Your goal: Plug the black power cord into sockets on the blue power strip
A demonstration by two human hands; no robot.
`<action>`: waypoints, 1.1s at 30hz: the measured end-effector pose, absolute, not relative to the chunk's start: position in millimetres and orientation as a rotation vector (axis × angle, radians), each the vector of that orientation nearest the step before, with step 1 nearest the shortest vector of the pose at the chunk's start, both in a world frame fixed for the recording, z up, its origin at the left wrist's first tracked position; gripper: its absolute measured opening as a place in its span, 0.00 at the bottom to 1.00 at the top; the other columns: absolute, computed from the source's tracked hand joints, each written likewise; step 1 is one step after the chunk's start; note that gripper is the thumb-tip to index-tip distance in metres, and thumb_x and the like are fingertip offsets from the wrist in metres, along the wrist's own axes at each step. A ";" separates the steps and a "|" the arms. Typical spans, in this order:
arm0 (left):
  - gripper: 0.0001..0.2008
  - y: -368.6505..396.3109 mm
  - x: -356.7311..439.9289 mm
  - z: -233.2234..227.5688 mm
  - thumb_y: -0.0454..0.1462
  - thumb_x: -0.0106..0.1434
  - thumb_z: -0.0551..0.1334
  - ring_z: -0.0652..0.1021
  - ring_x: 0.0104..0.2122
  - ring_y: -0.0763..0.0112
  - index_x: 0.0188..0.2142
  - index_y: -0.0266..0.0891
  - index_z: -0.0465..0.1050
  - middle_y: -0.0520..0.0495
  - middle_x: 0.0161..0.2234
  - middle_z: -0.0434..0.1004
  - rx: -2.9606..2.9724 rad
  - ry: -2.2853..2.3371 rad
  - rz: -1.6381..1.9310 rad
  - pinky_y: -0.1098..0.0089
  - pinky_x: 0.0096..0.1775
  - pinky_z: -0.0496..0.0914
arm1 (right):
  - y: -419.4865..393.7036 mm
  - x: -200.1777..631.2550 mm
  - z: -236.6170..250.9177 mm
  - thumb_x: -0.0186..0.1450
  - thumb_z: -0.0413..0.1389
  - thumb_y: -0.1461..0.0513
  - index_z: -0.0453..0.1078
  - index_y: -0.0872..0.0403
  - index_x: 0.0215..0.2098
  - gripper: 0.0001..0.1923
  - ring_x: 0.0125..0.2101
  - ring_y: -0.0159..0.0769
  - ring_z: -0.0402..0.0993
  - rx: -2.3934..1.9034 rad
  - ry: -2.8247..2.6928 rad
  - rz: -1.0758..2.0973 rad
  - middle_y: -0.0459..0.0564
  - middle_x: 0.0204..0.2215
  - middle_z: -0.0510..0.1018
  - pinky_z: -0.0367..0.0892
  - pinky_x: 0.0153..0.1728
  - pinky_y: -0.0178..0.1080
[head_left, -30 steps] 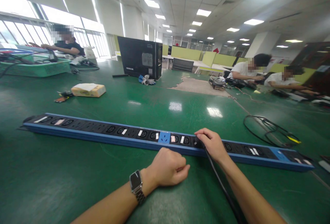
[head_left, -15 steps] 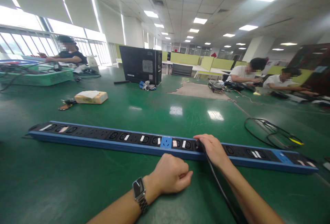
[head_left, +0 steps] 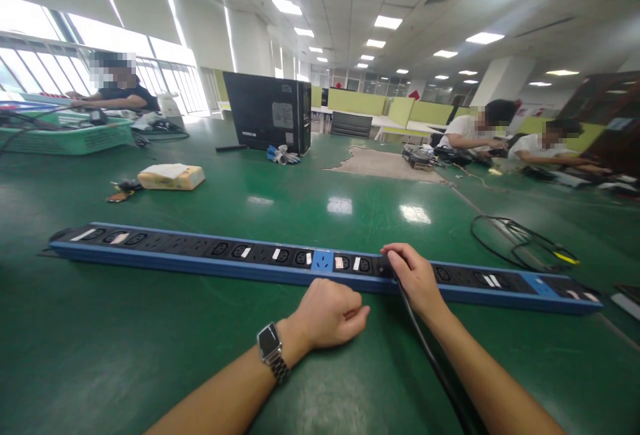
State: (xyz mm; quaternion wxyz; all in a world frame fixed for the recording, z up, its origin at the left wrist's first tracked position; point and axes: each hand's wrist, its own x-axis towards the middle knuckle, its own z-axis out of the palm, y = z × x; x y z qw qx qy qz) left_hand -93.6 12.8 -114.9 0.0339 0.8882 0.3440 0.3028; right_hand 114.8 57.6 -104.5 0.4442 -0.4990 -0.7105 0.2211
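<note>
A long blue power strip point(head_left: 323, 261) with black sockets and several white stickers lies across the table in front of me. My right hand point(head_left: 414, 279) pinches a black plug point(head_left: 385, 265) at a socket right of the strip's middle. How deep the plug sits is hidden by my fingers. Its black cable point(head_left: 425, 341) runs from there down to the lower edge of the view. My left hand point(head_left: 327, 315), closed in a loose fist, rests just in front of the strip, with nothing visible in it. A watch point(head_left: 269, 339) is on the left wrist.
Farther back on the green table point(head_left: 225, 341) are a tissue pack point(head_left: 173, 177), a black computer case point(head_left: 270, 115), gloves point(head_left: 283, 154) and a green basket point(head_left: 95, 138). A coiled cable point(head_left: 500, 235) lies behind the strip's right part. Other people sit at the far sides.
The whole scene sits slightly higher in the picture, as the camera has tilted. Both hands keep about the same place relative to the power strip, the right one still on the plug.
</note>
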 end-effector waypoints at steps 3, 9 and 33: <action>0.17 13.2 -94.0 -115.3 0.37 0.60 0.59 0.64 0.17 0.76 0.16 0.39 0.59 0.54 0.15 0.65 2.717 1.044 0.945 0.71 0.23 0.51 | 56.1 113.0 -105.1 0.66 0.48 0.51 0.75 0.53 0.39 0.19 0.44 0.40 0.73 -1.206 -1.775 0.516 0.52 0.40 0.80 0.65 0.49 0.42; 0.16 13.3 -92.4 -117.7 0.36 0.58 0.60 0.64 0.17 0.76 0.16 0.39 0.59 0.55 0.15 0.65 2.699 1.037 0.953 0.71 0.22 0.51 | 57.4 113.5 -105.8 0.69 0.45 0.55 0.76 0.51 0.44 0.19 0.47 0.38 0.72 -1.159 -1.966 0.439 0.51 0.44 0.79 0.65 0.50 0.42; 0.24 13.0 -34.1 -104.5 0.55 0.63 0.51 0.66 0.13 0.77 0.32 0.36 0.68 0.54 0.17 0.68 1.343 1.055 0.812 0.76 0.15 0.54 | 53.0 134.2 -113.7 0.68 0.45 0.55 0.72 0.57 0.50 0.22 0.50 0.41 0.72 -1.450 -1.915 0.108 0.55 0.48 0.77 0.62 0.55 0.47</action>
